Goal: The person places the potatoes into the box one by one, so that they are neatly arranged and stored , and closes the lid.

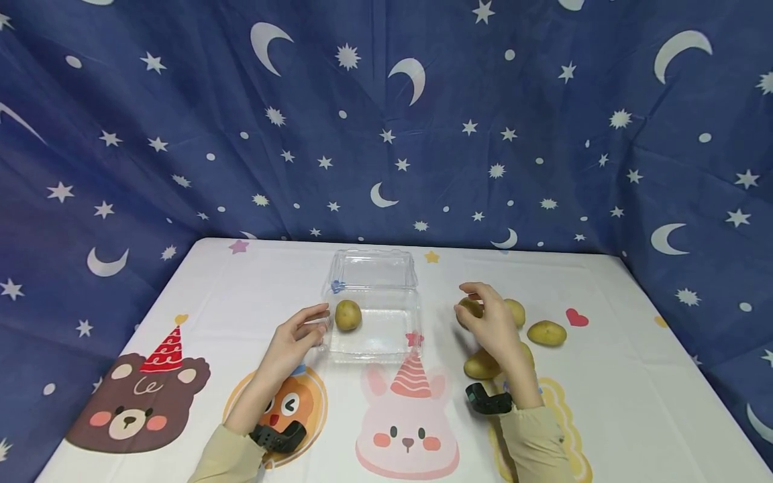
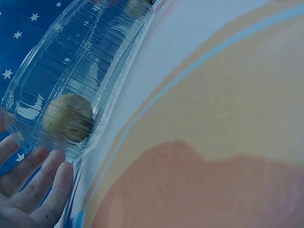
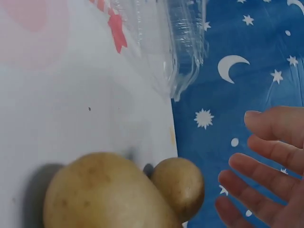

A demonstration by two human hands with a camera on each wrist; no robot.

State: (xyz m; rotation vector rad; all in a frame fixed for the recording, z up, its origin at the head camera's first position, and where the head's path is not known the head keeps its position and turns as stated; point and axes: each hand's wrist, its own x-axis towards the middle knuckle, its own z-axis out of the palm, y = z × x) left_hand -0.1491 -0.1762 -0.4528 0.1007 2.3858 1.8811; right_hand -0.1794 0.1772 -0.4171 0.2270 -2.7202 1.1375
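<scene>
A clear plastic clamshell box (image 1: 386, 339) lies with its lid (image 1: 377, 270) tipped back, away from the person. One potato (image 1: 347, 315) sits in the left part of its base, and shows through the wall in the left wrist view (image 2: 69, 118). My left hand (image 1: 297, 337) is at the box's left side, fingers loosely bent; whether they touch the wall I cannot tell. Over the loose potatoes on the right, my right hand (image 1: 492, 325) hovers with fingers spread and nothing in them. Nearest to its fingertips is a potato (image 1: 468, 314), partly hidden by the hand.
Several more potatoes lie around the right hand, among them one to the right (image 1: 546, 333) and one nearer the wrist (image 1: 482, 364). A white cloth with cartoon animals covers the table (image 1: 634, 376). Behind it hangs a blue star-and-moon curtain (image 1: 423, 147).
</scene>
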